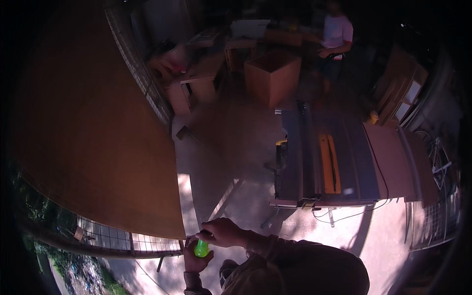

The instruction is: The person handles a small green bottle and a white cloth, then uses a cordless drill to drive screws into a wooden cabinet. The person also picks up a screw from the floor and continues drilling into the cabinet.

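Low in the head view, my left hand (195, 260) is closed around a small bright green bottle (201, 249), gripping it from the side and below. My right hand (222, 232) reaches across from the right, its fingers closed over the bottle's dark top. Both hands meet at the bottle, close in front of my body. My fingers partly cover the bottle, so its full shape and whatever is under the right fingers are hidden.
A large brown panel (98, 147) rises at the left beside a wire mesh fence (113, 241). To the right stands a table saw (339, 162) with an orange insert and a trailing cable. Farther off are an open wooden box (273, 73) and a person (337, 37).
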Demonstrator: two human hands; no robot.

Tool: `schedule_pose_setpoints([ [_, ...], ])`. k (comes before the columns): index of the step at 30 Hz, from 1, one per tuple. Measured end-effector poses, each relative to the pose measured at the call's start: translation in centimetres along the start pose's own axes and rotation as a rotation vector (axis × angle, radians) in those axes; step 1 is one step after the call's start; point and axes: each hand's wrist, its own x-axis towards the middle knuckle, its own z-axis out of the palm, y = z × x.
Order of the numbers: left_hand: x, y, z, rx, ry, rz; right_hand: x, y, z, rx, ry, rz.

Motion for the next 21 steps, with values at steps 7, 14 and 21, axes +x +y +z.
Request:
schedule_pose_setpoints([
  [7,19.2,-7.9,-1.5,-0.230,-0.301,-0.020,15.1,8.9,-4.3,-0.134,-0.047,0.001],
  [14,46.1,-11.4,-2.8,-0.489,-0.926,0.158,28.8,17.8,-12.3,-0.322,0.311,0.056],
  [21,68.1,-5.8,1.1,-0.394,-1.083,0.565,35.6,23.4,-22.8,-0.418,0.542,0.269],
])
